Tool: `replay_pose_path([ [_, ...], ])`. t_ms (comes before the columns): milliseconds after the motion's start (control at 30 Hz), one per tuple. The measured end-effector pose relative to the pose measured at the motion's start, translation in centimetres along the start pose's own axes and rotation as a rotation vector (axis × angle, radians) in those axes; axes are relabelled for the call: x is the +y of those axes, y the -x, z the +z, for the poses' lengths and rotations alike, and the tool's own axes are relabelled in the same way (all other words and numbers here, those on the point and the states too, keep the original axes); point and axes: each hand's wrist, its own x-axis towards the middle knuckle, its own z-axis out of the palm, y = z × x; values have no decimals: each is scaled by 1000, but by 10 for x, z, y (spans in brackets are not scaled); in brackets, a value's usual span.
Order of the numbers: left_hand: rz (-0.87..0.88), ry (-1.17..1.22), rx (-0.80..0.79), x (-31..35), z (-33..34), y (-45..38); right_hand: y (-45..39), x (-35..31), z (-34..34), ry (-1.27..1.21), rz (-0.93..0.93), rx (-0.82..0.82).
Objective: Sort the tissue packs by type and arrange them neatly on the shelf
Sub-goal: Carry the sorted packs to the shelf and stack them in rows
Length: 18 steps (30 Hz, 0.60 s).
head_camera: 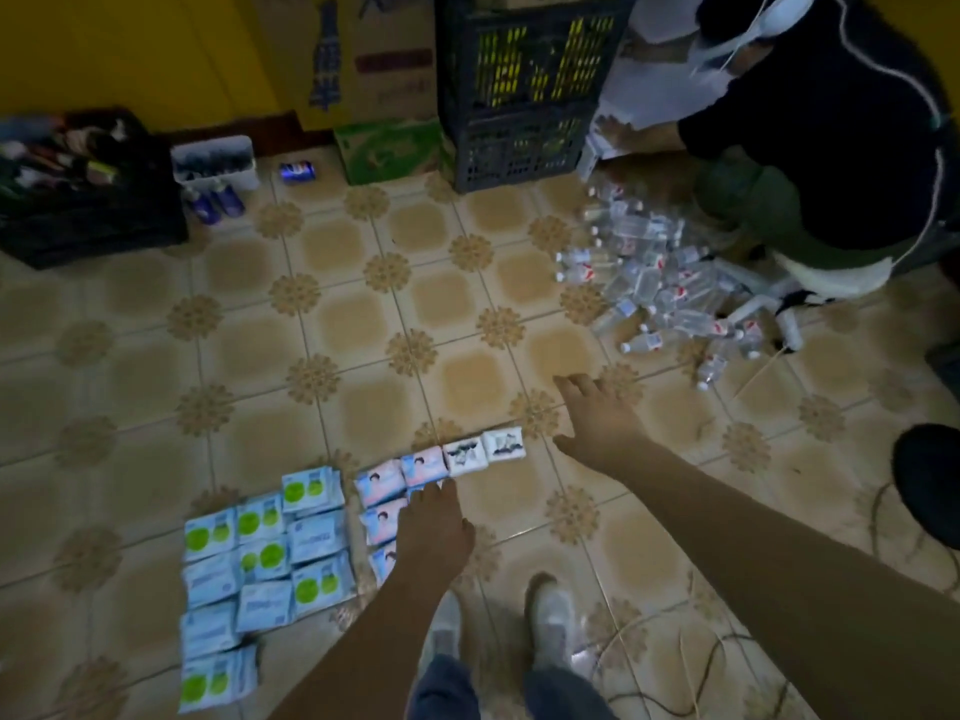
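The tissue packs [291, 558] are lying sorted by type on the floor [363, 314], lower left of the frame. The left hand [434, 532] is resting flat on the pink packs [387, 504], seemingly squaring them; the right hand [597, 418] is hovering spread, holding nothing.

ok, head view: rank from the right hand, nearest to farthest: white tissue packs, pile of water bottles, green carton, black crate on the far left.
From the right hand:
1. white tissue packs, just to its left on the floor.
2. pile of water bottles, ahead and to the right.
3. green carton, far ahead by the wall.
4. black crate, far left corner.
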Motion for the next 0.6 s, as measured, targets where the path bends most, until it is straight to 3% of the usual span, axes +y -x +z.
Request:
replay_pose_path([
  [200, -91, -51, -28, -27, 130, -173, -142, 46, 185, 58, -31, -108],
  [400, -83, -212, 119, -32, 249, -352, -265, 65, 372, 131, -69, -132],
  [600, -33, -308, 195, -47, 327, -481, -366, 60, 490, 170, -19, -111],
])
